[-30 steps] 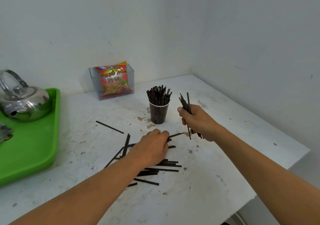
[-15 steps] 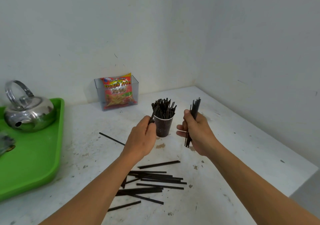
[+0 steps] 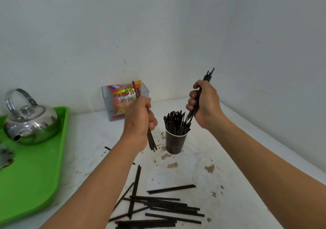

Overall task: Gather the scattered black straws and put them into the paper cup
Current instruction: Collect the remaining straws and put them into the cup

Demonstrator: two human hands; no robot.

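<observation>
Left hand grips black straws; right hand grips a straw bundle above the paper cup; a snack packet reading "French" stands at the far edge of the tabletop.

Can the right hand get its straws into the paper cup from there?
Probably yes. The right hand holds its bundle right above the paper cup, with nothing between them. The cup is already crowded with straws, so it may be a snug fit.

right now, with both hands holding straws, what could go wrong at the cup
The paper cup looks crowded already, so the bundle in the right hand may jam or spill. Pushing it down could tip the cup. The straws in the left hand hang near the cup and might knock it.
</observation>
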